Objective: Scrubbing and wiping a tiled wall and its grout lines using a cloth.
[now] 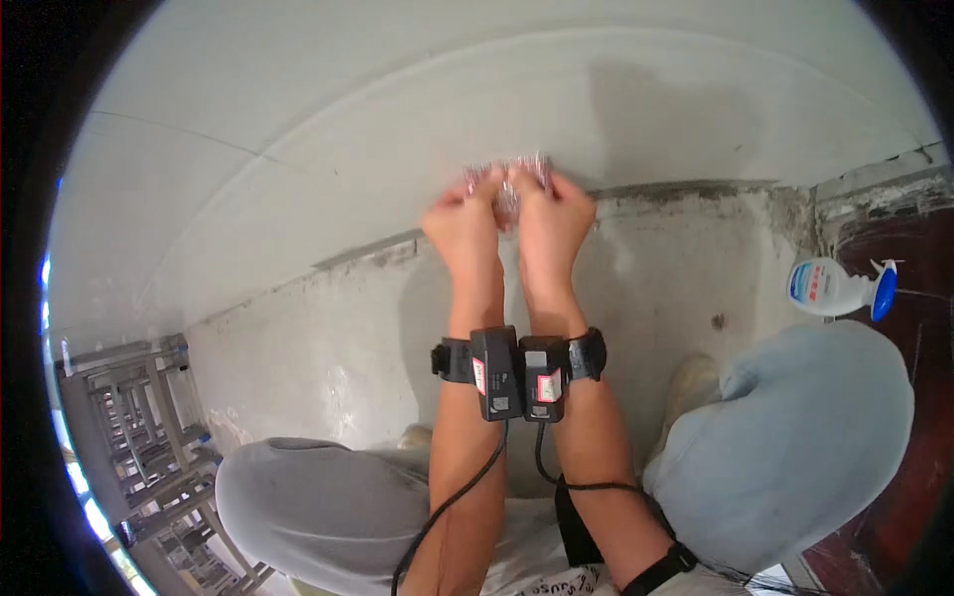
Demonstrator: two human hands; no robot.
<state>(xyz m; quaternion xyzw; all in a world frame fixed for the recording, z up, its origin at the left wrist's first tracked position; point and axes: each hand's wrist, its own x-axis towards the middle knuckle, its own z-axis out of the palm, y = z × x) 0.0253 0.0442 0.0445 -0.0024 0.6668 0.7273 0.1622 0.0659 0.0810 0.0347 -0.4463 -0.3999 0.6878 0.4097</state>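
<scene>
My left hand (463, 216) and my right hand (553, 212) are close together in front of a pale wall. Between them they grip a small crinkled, shiny silver-pink scrubbing pad or cloth (508, 195). Blur and my fingers cover part of it, and its exact material cannot be told. The pad is by the lower part of the white wall (387, 141), just above the dirty joint where wall and floor meet. Whether it presses on the surface cannot be made out. Each wrist wears a black strapped device with a cable.
A clear spray bottle with a blue-and-white trigger head (835, 289) is at the right, beside dark red flooring (924, 253). My bent knees flank the grey floor (335, 357). Stacked metal-framed furniture (153, 417) stands at the left. Grime lines the wall joint (686, 190).
</scene>
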